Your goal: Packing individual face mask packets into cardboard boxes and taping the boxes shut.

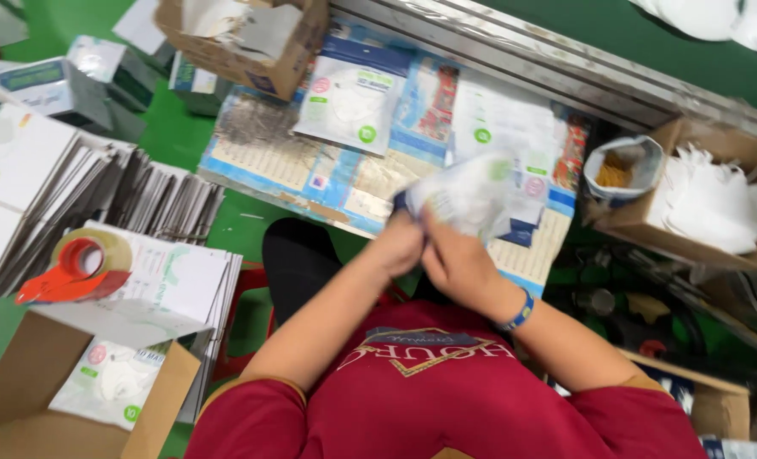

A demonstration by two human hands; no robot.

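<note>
Both of my hands hold a white plastic pouch [468,194] with a face mask inside, blurred by motion, just above the near edge of the work table [268,157]. My left hand [400,242] pinches its lower left corner. My right hand [457,259], with a blue wristband, grips the pouch's bottom edge beside it. Another packed mask pouch [350,102] lies flat on the table farther back.
At left sit stacks of flat white cartons [64,187] and a tape dispenser [85,263]. An open cardboard box [98,391] with a packed mask is at lower left. A box of loose white masks [710,200] and a small bag [621,170] stand at right.
</note>
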